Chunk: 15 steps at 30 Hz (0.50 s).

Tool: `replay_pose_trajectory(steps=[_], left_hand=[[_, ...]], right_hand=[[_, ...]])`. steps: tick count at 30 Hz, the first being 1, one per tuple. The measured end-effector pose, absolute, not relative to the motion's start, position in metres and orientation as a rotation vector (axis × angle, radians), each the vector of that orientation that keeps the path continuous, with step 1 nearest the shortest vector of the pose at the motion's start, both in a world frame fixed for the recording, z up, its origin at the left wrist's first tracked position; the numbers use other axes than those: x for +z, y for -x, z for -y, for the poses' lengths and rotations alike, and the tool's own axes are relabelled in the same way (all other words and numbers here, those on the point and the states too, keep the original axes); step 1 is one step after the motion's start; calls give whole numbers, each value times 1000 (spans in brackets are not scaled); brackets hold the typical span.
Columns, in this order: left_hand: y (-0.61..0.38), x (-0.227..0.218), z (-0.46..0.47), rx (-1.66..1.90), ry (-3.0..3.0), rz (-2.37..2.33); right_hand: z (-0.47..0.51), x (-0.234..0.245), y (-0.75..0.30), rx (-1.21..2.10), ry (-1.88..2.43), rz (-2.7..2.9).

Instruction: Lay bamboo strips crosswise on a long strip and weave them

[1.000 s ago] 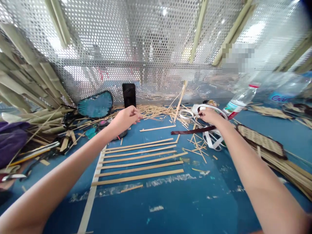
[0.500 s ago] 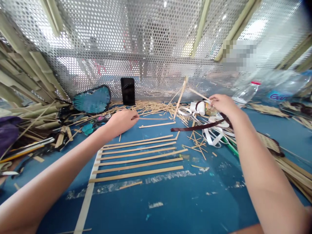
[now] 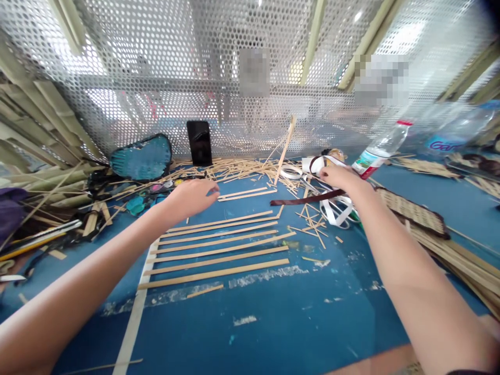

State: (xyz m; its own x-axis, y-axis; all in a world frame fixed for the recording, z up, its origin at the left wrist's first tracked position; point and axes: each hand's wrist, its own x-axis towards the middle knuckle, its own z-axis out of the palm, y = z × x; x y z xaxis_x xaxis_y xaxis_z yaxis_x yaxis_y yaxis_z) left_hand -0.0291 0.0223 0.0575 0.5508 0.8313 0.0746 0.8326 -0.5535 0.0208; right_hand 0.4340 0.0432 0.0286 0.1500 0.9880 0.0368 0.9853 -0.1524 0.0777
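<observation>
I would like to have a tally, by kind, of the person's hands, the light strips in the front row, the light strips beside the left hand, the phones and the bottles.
Hands: 2, left hand and right hand
Front-row strips: 7
Strips beside left hand: 2
Phone: 1
Bottles: 2, red-capped bottle and purple-lettered bottle
Total: 14

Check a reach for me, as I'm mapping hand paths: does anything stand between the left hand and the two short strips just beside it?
Nothing visible stands between them: the near ends of the two short strips lie close beside the left hand. Whether they touch, I can't tell.
</observation>
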Motion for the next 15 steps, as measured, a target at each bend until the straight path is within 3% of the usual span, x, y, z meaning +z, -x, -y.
replay_pose_trajectory(steps=[9,15], left_hand=[[48,96,-21,-288,2661,1625],[54,113,-12,-414,2635,1660]], right_hand=[[-29,69,-422,808,-2602,-1931],[-11,87,-433,1077,-2958,-1784]])
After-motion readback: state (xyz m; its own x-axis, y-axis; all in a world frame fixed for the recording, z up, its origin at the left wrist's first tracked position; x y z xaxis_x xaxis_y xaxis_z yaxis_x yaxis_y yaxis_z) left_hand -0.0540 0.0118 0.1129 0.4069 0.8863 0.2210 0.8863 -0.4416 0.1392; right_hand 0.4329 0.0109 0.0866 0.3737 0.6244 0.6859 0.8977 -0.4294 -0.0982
